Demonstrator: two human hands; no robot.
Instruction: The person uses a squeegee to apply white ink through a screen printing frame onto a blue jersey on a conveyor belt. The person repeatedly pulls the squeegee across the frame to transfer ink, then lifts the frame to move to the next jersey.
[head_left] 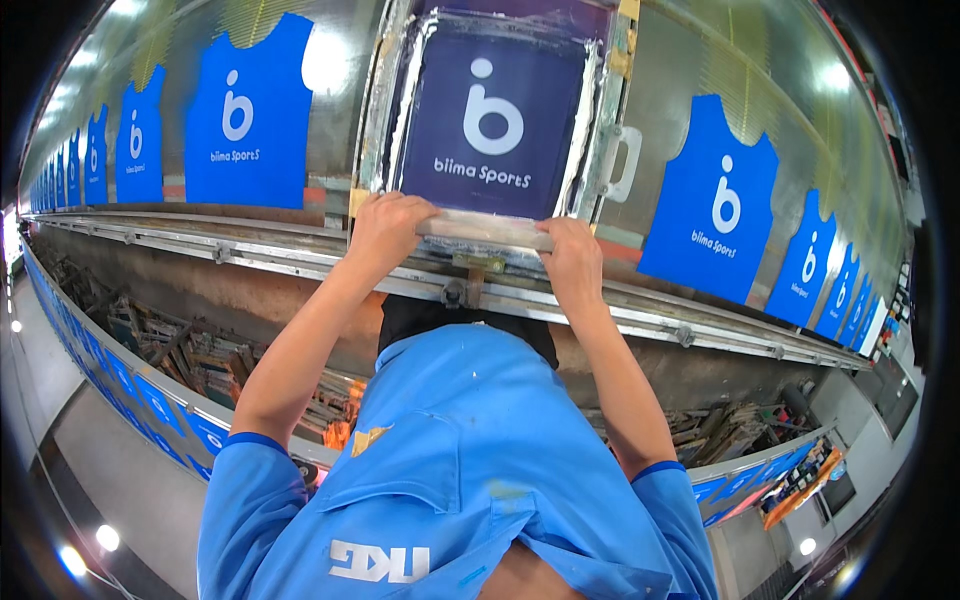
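My left hand [392, 225] and my right hand [568, 245] are closed on the two ends of a pale squeegee bar [485, 228], which lies crosswise along the near edge of a printing screen. The screen [540, 90] is dark purple with a white logo and lettering showing in it, held in a metal frame [615, 75] with smeared white ink along its sides. A white handle [627, 160] sticks out at the frame's right. Below the squeegee, a small metal bracket [465, 268] sits by the rail.
Blue sleeveless garment pieces with white prints [245, 160] line the sloped bench to the left, and more [705, 240] to the right. A metal rail [680, 335] runs along the bench front. Wooden frames [210, 355] are stacked underneath. My blue-shirted body fills the lower middle.
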